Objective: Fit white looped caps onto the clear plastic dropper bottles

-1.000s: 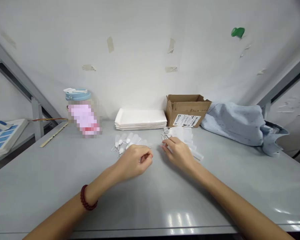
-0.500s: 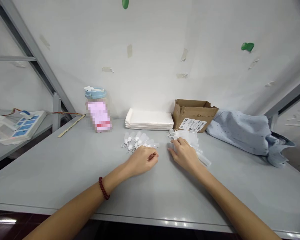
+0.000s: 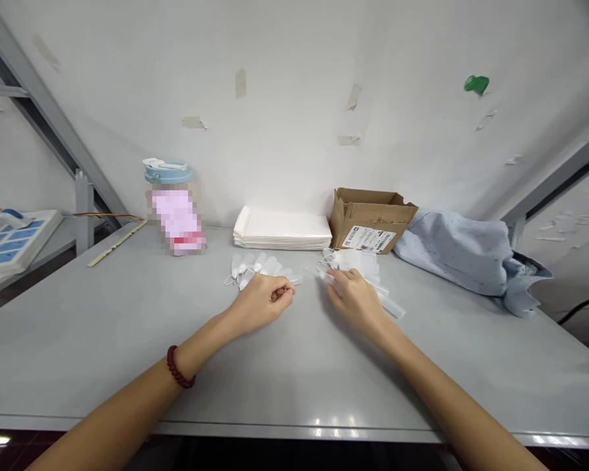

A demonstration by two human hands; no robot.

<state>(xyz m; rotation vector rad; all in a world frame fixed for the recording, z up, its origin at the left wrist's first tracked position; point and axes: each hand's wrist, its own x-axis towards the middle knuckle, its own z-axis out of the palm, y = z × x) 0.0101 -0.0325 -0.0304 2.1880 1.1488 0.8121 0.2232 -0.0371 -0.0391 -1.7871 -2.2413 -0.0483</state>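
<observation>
My left hand (image 3: 262,302) is closed with its fingers curled in, just in front of a small pile of translucent plastic pieces (image 3: 261,263) with white ends and thin loops. Whatever lies inside that fist is hidden. My right hand (image 3: 357,298) bends over a second pile of similar pieces (image 3: 360,260) on the right. A slim clear plastic piece (image 3: 321,273) shows at its fingertips, pointing left. Some long clear pieces (image 3: 392,307) stick out beyond the right hand's outer side.
Behind the piles, a stack of white folded sheets (image 3: 285,229) and an open cardboard box (image 3: 373,219) stand by the wall. Blue cloth (image 3: 456,252) lies at right. A blue-lidded cup (image 3: 169,173), a thin strip (image 3: 118,243) and a power strip (image 3: 22,245) are left.
My right fingers have lifted slightly, and a slim clear piece now shows at their tips. The left hand stays closed by its pile. The whole view has shifted a little.
</observation>
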